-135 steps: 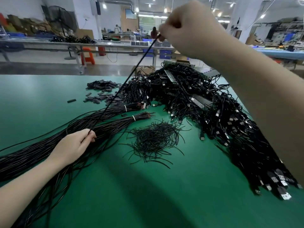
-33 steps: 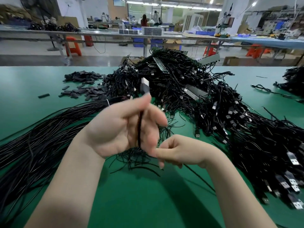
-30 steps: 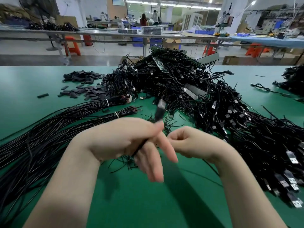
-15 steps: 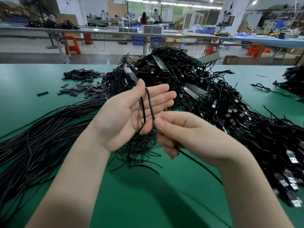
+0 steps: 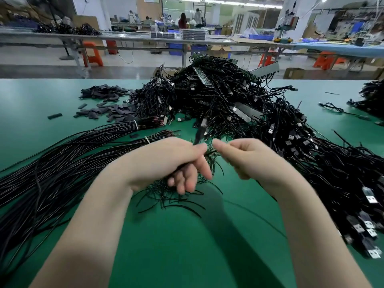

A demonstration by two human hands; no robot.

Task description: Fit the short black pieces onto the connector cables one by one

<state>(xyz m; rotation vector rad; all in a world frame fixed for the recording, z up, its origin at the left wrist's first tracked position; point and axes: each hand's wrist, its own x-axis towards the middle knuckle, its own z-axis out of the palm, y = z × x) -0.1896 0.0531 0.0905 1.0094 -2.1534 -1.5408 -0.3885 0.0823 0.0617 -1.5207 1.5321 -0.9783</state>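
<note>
Above the green mat-covered worktable [image 5: 187, 246], the left hand [image 5: 166, 161] grips a thin black connector cable [image 5: 199, 133], its curled fingers closed round the cord so that the plug end, blurred, sticks up past the knuckles and tilts toward the far side. The right hand [image 5: 247, 156] hovers just beside it, thumb and forefinger drawn together at the tips; whether they pinch anything is too blurred to tell. Below both hands lies a loose scatter of short thin black wire offcuts [image 5: 172, 196]. The flat short black sleeve pieces [image 5: 108, 102] sit in a heap at the far left of the table, well apart from the hands. Long tied bundles of black cable [image 5: 62, 159] stretch along the left, and a large tangled heap of black cables with metal plugs [image 5: 259, 113] fills the middle and right.
</note>
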